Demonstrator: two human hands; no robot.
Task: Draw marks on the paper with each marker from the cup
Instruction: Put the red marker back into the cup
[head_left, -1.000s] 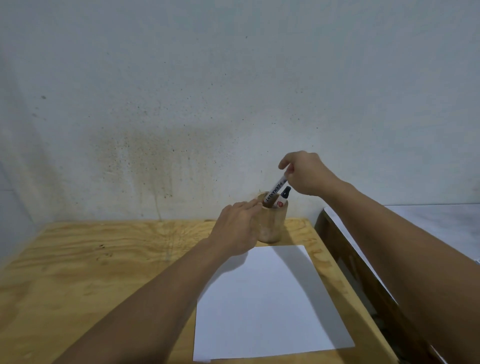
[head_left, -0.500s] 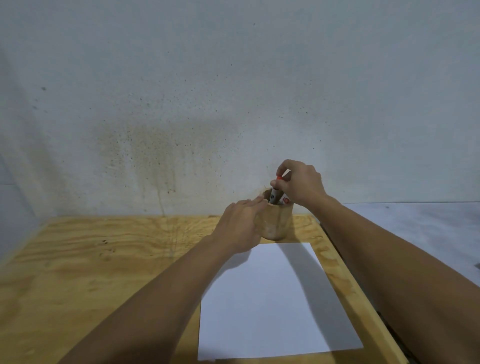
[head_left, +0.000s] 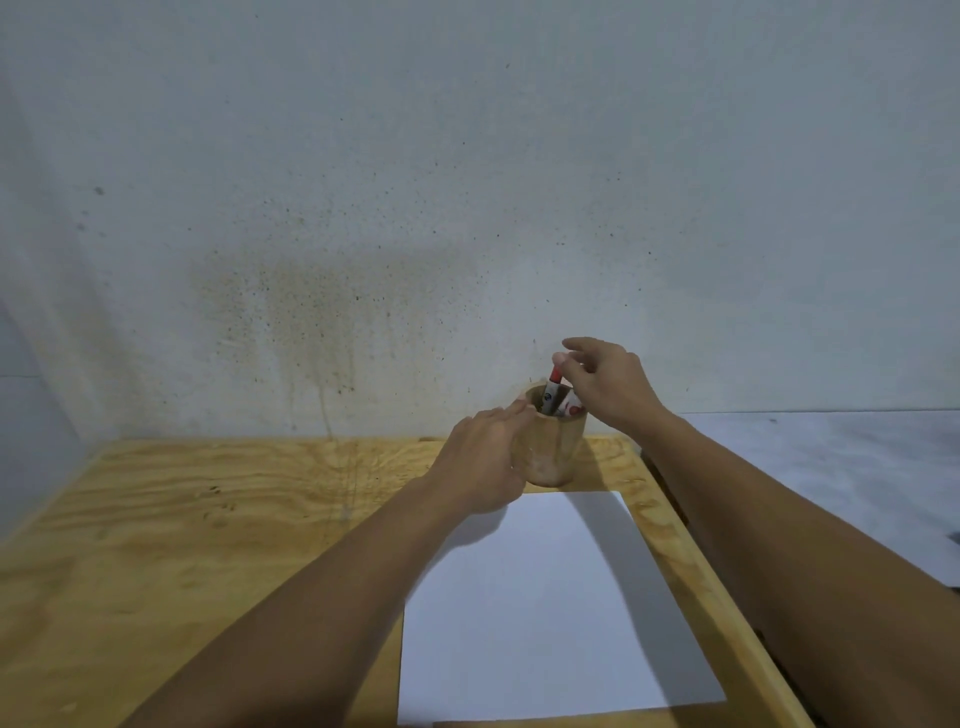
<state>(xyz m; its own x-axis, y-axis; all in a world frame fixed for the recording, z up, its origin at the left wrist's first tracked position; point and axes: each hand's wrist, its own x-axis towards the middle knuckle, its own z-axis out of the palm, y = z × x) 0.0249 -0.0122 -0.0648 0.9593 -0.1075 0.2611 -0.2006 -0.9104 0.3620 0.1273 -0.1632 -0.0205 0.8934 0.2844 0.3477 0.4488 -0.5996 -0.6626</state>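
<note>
— Biggest first? Wall (head_left: 467, 182): pale, matte, rough plaster look, peppered with dark specks and a yellowish stain running down left of centre.

— Then table (head_left: 182, 545): plywood, flat, strong swirling grain, yellow-tan, a raised wooden edge along the right side. Beyond that edge, a pale grey surface (head_left: 831, 467), smooth and mottled.

— Next down?

— Paper (head_left: 545, 613): plain white rectangular sheet, smooth, lying flat on the right part of the table, unmarked where visible, crossed by shadows of both forearms.

— And the container?

— Cup (head_left: 553, 452): wooden, round, slightly barrel-shaped, warm brown with a paler blotch low on the front. Standing upright on the table just beyond the far edge of the paper. Inside: markers, standing and leaning. One red-capped marker (head_left: 554, 382) sticking up above the rim, dark barrel below the cap; another marker (head_left: 571, 410) beside it with a white body and a red spot, lower in the cup. Cannot tell how many more inside.

— Hands?

— Left hand (head_left: 483, 462): wrapped against the left side of the cup, fingers curved round the wall near the rim, steadying it. Right hand (head_left: 608, 384): above the cup, thumb and a fingertip pinching the top of the red-capped marker, the remaining fingers spread loosely.
</note>
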